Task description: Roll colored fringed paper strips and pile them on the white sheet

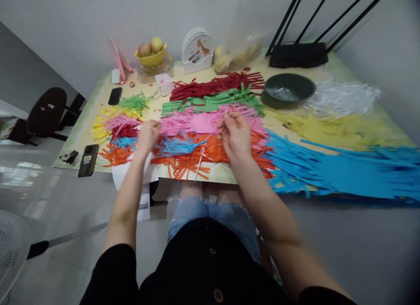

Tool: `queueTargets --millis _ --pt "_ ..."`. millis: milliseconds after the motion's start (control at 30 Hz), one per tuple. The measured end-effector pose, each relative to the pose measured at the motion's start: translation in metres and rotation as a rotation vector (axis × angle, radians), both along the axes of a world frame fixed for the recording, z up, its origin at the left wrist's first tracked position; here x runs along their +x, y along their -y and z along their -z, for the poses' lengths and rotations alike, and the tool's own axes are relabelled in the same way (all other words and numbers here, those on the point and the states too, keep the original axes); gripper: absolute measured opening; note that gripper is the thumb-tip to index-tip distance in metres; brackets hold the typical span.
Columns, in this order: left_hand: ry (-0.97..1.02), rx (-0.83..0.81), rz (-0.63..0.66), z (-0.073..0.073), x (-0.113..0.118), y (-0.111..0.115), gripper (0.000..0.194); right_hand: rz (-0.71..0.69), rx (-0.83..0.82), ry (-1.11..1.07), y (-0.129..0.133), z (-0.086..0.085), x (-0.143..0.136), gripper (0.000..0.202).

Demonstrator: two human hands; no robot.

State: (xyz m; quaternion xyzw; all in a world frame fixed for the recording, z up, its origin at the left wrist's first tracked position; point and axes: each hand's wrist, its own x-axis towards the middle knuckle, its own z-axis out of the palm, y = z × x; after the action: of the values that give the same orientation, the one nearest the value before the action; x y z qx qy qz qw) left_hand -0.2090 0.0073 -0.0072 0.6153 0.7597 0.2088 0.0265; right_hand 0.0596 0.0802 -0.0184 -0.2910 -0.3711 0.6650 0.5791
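My left hand [148, 135] is closed above the left part of the table, near a multicoloured bundle of fringed paper [123, 123]. What its fingers hold, if anything, is hidden. Curled with fingertips together, my right hand [235, 136] hovers over pink fringed paper [203, 122] and orange fringed paper [213, 149]. Anything in its pinch is too thin to make out. Between the hands a blue paper tassel [179, 144] lies on the orange strips. Green fringed paper [210, 102] and dark red fringed paper [216, 85] lie in rows farther back.
Blue fringed sheets [354, 171] overhang the table's front right, with yellow ones [331, 127] behind. A dark bowl [290, 88] stands beside clear plastic strips [343, 97]. Two phones [88, 160] lie left. A yellow fruit bowl [151, 57] and white holder [197, 63] stand at the wall.
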Motion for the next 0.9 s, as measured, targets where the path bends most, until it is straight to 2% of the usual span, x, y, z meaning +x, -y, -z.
queueTargets --millis 67,133,200,333,433,500,567,633,700,733,800,900 --pt "-0.023 -0.009 -0.186 -0.007 -0.051 0.0 0.024 -0.047 -0.005 0.033 0.003 0.003 0.001 0.037" --pt "-0.014 -0.02 -0.254 -0.009 -0.086 0.003 0.016 -0.081 -0.02 0.056 0.008 0.005 -0.002 0.039" --pt "0.016 -0.007 -0.285 -0.007 -0.105 0.006 0.009 -0.103 -0.026 0.075 0.012 0.005 -0.005 0.04" --pt "0.137 0.13 -0.383 -0.01 -0.123 0.003 0.007 -0.126 0.004 0.129 0.014 0.006 -0.008 0.041" --pt "0.267 0.311 -0.534 -0.033 -0.146 -0.002 0.012 -0.127 0.036 0.168 0.01 0.008 -0.007 0.043" --pt "0.322 0.451 -0.646 -0.055 -0.163 -0.001 0.017 -0.128 0.053 0.188 0.007 0.01 -0.006 0.045" --pt "0.317 0.612 -0.734 -0.077 -0.171 0.006 0.021 -0.134 0.075 0.221 0.004 0.013 -0.006 0.047" --pt "0.281 0.832 -0.689 -0.091 -0.159 0.014 0.023 -0.144 0.103 0.274 0.001 0.015 -0.006 0.046" --pt "0.286 0.984 -0.461 -0.093 -0.123 0.018 0.022 -0.132 0.163 0.34 0.001 0.015 -0.008 0.042" --pt "0.326 0.94 -0.296 -0.089 -0.098 0.019 0.02 -0.117 0.205 0.372 0.003 0.013 -0.009 0.039" --pt "0.474 0.716 -0.032 -0.075 -0.04 0.016 0.021 -0.086 0.304 0.43 0.008 0.005 -0.012 0.03" --pt "0.771 0.428 0.168 -0.05 0.036 0.007 0.03 -0.077 0.426 0.5 0.019 -0.01 -0.017 0.024"
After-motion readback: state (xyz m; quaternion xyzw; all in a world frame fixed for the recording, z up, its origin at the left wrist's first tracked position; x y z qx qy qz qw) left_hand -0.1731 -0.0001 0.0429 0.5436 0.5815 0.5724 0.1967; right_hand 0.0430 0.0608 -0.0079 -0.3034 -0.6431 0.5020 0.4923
